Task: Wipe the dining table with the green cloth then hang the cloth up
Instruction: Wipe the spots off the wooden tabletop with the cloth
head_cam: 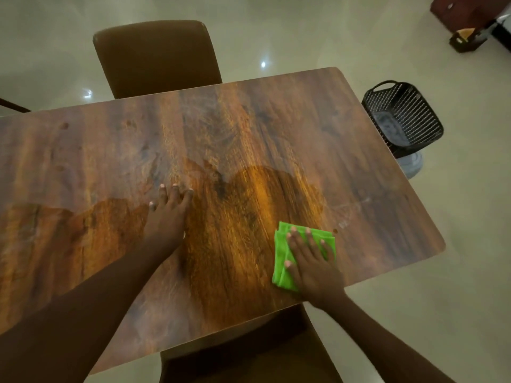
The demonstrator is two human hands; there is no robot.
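Note:
The brown wood-grain dining table fills most of the head view. A folded green cloth lies flat on it near the front right edge. My right hand presses down on the cloth with fingers spread over it. My left hand rests flat on the bare tabletop near the middle, fingers apart, holding nothing. Faint smears and a few small spots show on the surface around the cloth and at the left.
A brown chair stands at the far side of the table, another chair at the near side below my arms. A black perforated basket sits on the floor off the right end. Dark furniture stands at the top right.

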